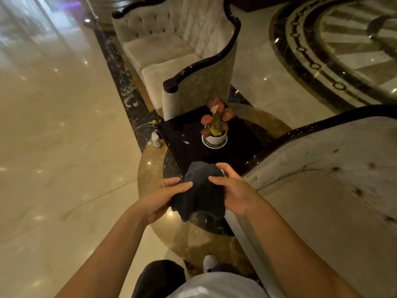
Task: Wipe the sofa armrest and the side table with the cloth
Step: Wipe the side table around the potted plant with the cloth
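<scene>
At the far left of the scene, on the shiny floor [53, 125] just beside the left edge of the table, stands a small bottle [155, 139]; I cannot read what it is. The left hand [163, 196] is closed on the left side of the dark cloth [200, 190], with the thumb on top of the fabric. The cloth is bunched and hangs in the air between both hands, above the near edge of the table [189, 134], not touching it. The right hand [232, 188] grips the right side of the cloth, fingers curled over its top.

On the dark glossy table, behind the cloth, a potted plant [214, 125] in a white pot sits near the middle. Some pale specks show on the top, left of the pot. Beyond the table stands the sofa armrest [199, 67] with dark glossy trim, touching or almost touching the far side. At the right is another upholstered seat [333, 168].

I judge that wiping is not yet begun; the hands seem to fold or arrange the cloth. The main risk is the plant: a wide stroke could push the pot or knock it over. A loose corner of cloth could also catch the leaves. A careless step to the left could tip the bottle.
</scene>
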Demonstrator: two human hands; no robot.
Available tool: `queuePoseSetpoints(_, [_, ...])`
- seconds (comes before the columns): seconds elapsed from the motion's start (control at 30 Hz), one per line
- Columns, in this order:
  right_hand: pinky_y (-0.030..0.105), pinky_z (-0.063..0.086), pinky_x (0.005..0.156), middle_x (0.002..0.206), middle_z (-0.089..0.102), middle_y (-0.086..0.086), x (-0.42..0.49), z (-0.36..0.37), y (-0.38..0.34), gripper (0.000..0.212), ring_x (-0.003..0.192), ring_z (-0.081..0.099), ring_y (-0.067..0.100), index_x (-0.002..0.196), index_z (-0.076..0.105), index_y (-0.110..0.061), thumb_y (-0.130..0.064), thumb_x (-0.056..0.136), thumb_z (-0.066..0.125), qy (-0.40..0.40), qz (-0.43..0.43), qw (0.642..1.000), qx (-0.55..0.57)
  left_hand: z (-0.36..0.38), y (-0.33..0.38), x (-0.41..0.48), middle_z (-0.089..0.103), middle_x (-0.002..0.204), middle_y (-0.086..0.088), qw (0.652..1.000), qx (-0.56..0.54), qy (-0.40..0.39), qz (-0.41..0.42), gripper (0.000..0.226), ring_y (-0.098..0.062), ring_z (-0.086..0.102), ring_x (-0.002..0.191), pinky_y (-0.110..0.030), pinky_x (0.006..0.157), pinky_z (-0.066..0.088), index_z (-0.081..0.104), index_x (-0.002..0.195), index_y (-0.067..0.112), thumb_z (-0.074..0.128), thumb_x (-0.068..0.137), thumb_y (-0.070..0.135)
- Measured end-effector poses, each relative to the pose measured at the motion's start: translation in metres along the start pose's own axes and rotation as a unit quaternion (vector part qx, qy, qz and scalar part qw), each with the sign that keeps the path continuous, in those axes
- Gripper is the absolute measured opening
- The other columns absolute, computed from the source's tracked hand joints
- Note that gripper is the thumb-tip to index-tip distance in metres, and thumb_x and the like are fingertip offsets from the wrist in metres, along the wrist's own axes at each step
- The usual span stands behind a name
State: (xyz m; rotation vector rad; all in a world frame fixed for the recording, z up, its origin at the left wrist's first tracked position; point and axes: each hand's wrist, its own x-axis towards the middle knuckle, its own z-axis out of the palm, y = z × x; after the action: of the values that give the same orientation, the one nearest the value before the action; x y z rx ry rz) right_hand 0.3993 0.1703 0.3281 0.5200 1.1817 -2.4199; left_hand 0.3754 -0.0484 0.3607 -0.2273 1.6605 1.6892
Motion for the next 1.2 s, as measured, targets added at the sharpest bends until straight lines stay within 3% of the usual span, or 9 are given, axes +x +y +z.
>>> queuePoseSetpoints(0.1, [0.042, 0.06, 0.073, 0.122, 0.065, 0.021, 0.028, 0.003, -0.018, 0.047, 0.1, 0.072, 0.033, 0.119, 0.061, -0.018, 0.001, 0.078, 0.075, 0.06, -0.009, 0.998, -0.007, -0.022, 0.014, 0.037, 0.072, 0.117, -0.017, 0.987, -0.161, 0.003, 0.027, 0.059, -0.032, 0.068, 0.11, -0.041, 0.087, 0.057, 0.066, 0.117, 0.006, 0.087, 0.064, 0.015])
queuePoseSetpoints(0.23, [0.047, 0.059, 0.083, 0.125, 0.065, 0.022, 0.068, 0.007, -0.035, 0.056, 0.107, 0.071, 0.036, 0.115, 0.069, -0.024, 0.002, 0.068, 0.081, 0.103, -0.049, 0.993, 0.03, -0.062, 0.029, 0.085, 0.073, 0.09, -0.004, 0.974, -0.214, -0.018, 0.076, 0.024, -0.018, 0.073, 0.089, -0.03, 0.066, 0.058, 0.059, 0.073, 0.018, 0.082, 0.069, 0.016])
queuePoseSetpoints(0.33, [0.051, 0.056, 0.092, 0.124, 0.067, 0.023, 0.111, 0.024, -0.047, 0.066, 0.114, 0.067, 0.039, 0.122, 0.067, -0.026, 0.002, 0.064, 0.084, 0.098, -0.063, 0.993, 0.015, -0.102, 0.054, 0.129, 0.067, 0.08, 0.0, 0.976, -0.189, -0.026, 0.108, 0.033, -0.015, 0.07, 0.082, -0.028, 0.064, 0.057, 0.048, 0.064, 0.021, 0.079, 0.073, 0.012])
queuePoseSetpoints(0.63, [0.042, 0.06, 0.078, 0.113, 0.066, 0.019, 0.202, 0.092, -0.052, 0.043, 0.096, 0.073, 0.032, 0.118, 0.06, -0.014, 0.003, 0.079, 0.066, 0.185, -0.158, 0.958, 0.151, -0.206, 0.152, 0.232, 0.064, 0.067, 0.004, 0.982, 0.019, -0.077, 0.171, 0.043, -0.011, 0.067, 0.067, -0.026, 0.066, 0.061, 0.063, 0.088, 0.024, 0.071, 0.073, -0.015])
queuePoseSetpoints(0.77, [0.033, 0.06, 0.068, 0.103, 0.064, 0.014, 0.224, 0.099, -0.048, 0.034, 0.086, 0.075, 0.025, 0.104, 0.063, -0.012, 0.006, 0.076, 0.067, 0.256, -0.204, 0.927, 0.182, -0.207, 0.188, 0.261, 0.071, 0.088, 0.0, 0.97, 0.111, -0.152, 0.156, 0.053, -0.02, 0.07, 0.085, -0.035, 0.076, 0.061, 0.066, 0.096, 0.033, 0.071, 0.075, -0.015])
queuePoseSetpoints(0.83, [0.032, 0.06, 0.068, 0.099, 0.068, 0.012, 0.231, 0.093, -0.046, 0.036, 0.088, 0.075, 0.024, 0.102, 0.065, -0.012, 0.009, 0.073, 0.067, 0.277, -0.201, 0.925, 0.167, -0.202, 0.197, 0.274, 0.067, 0.097, -0.009, 0.949, 0.189, -0.184, 0.171, 0.06, -0.021, 0.068, 0.091, -0.035, 0.08, 0.06, 0.064, 0.11, 0.034, 0.072, 0.075, -0.015])
queuePoseSetpoints(0.97, [0.034, 0.06, 0.069, 0.095, 0.071, 0.011, 0.25, 0.067, -0.041, 0.037, 0.089, 0.073, 0.028, 0.097, 0.073, -0.016, 0.012, 0.074, 0.069, 0.302, -0.165, 0.931, 0.122, -0.189, 0.199, 0.31, 0.059, 0.112, 0.007, 0.849, 0.42, -0.219, 0.235, 0.057, 0.007, 0.056, 0.097, -0.002, 0.079, 0.042, 0.062, 0.123, 0.031, 0.076, 0.077, -0.001])
queuePoseSetpoints(1.07, [0.036, 0.06, 0.066, 0.094, 0.067, 0.013, 0.268, 0.045, -0.037, 0.039, 0.087, 0.071, 0.029, 0.094, 0.073, -0.018, 0.017, 0.078, 0.064, 0.307, -0.14, 0.936, 0.096, -0.179, 0.185, 0.332, 0.051, 0.111, 0.0, 0.769, 0.565, -0.201, 0.221, 0.05, -0.009, 0.046, 0.094, -0.005, 0.073, 0.032, 0.059, 0.129, 0.028, 0.073, 0.083, 0.014])
queuePoseSetpoints(1.2, [0.031, 0.059, 0.068, 0.094, 0.071, 0.007, 0.303, 0.0, -0.025, 0.043, 0.089, 0.073, 0.024, 0.091, 0.074, -0.021, 0.019, 0.082, 0.06, 0.352, -0.128, 0.921, 0.103, -0.162, 0.152, 0.383, 0.055, 0.099, -0.003, 0.76, 0.594, -0.185, 0.187, 0.021, -0.016, 0.048, 0.092, -0.023, 0.072, 0.038, 0.07, 0.107, 0.022, 0.071, 0.086, 0.022])
